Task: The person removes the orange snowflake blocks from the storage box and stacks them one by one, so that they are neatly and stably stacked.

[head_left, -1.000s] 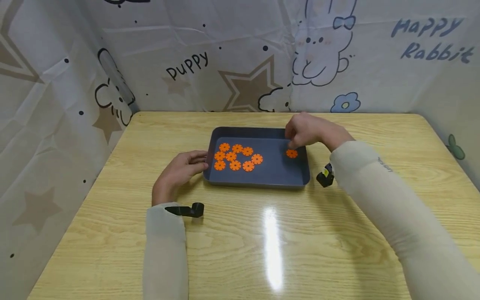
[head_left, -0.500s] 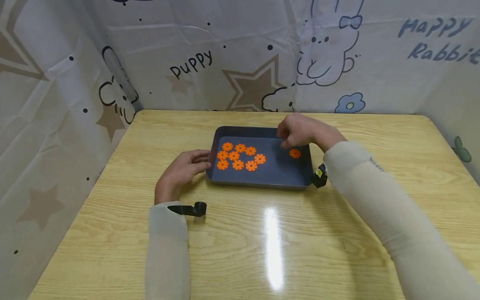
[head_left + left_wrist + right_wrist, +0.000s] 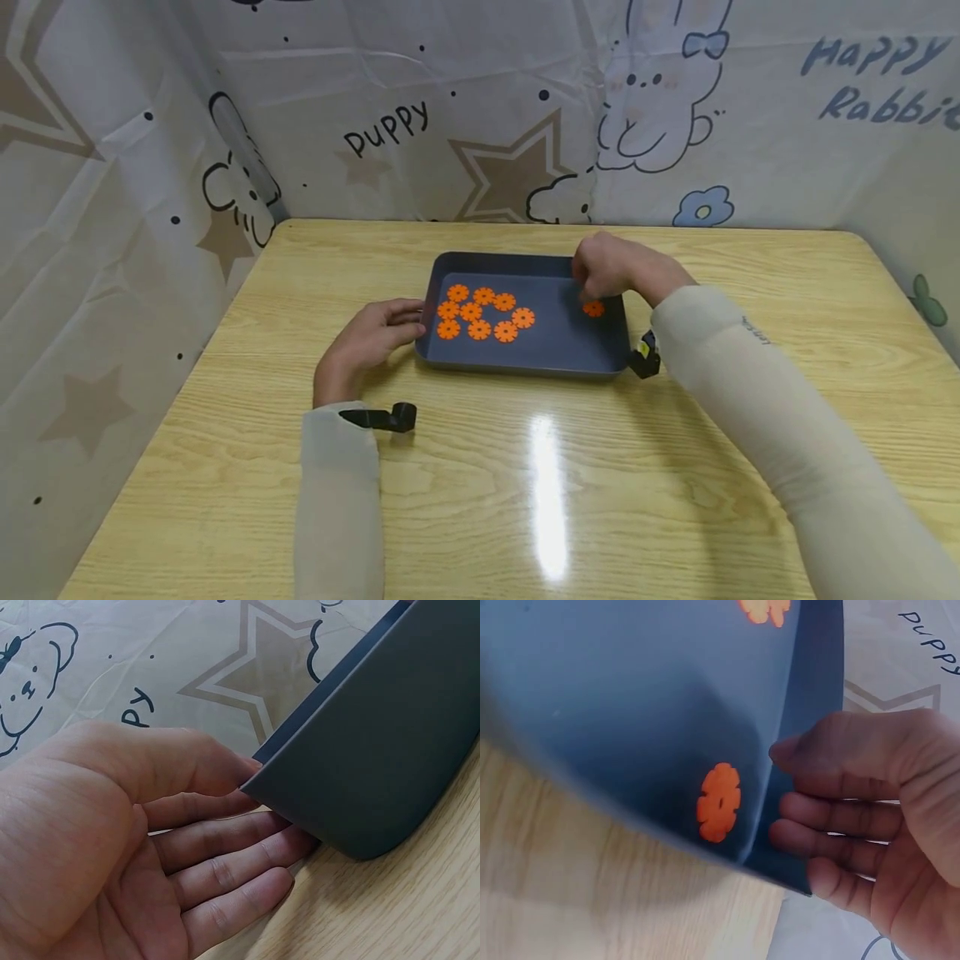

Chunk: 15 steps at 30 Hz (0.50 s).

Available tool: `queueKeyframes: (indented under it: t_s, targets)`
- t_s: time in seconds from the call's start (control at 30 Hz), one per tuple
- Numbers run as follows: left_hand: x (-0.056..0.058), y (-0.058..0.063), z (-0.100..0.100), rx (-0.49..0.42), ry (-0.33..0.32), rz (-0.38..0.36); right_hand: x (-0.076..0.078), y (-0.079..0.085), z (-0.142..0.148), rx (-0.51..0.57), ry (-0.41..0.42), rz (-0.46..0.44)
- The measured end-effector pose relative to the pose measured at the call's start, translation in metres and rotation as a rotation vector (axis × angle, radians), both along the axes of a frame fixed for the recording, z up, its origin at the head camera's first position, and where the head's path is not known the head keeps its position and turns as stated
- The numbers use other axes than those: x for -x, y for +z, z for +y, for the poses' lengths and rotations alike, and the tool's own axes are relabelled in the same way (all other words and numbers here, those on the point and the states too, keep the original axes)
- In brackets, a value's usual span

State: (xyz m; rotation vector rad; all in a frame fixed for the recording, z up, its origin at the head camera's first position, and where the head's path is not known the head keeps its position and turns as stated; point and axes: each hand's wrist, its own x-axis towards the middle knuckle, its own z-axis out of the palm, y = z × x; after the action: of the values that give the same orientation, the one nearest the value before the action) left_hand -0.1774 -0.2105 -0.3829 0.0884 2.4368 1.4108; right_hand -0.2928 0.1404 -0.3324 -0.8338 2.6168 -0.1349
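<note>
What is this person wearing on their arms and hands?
The left sleeve and right sleeve are long and off-white; the right has dark lettering, too small to read. Each sleeve carries a black device; the right device has a yellow patch. Left hand and right hand are bare.

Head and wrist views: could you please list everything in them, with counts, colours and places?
Tray: 1, dark grey, on the table.
Slotted discs: 10, orange, in the tray, nine toward its left end, one near its right end.
Table: 1, light wood, under the tray.
Printed cloth: count unclear, off-white with drawings, behind and beside the table.
Wrist cameras: 2, black, one at each wrist.
Sleeves: 2, off-white, on both arms.
Left hand: 1, touching the tray's left end.
Right hand: 1, at the tray's far right corner.
</note>
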Motion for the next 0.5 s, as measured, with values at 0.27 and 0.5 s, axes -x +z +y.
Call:
queueKeyframes:
  t_s: [0.27,0.5]
  targets:
    - [0.000,0.001,0.000,-0.007,0.011,-0.024,0.000,-0.008,-0.002,-0.048,-0.015,-0.050]
    - [0.000,0.001,0.000,-0.019,0.004,-0.013,-0.001,-0.015,-0.002,-0.072,0.041,-0.038]
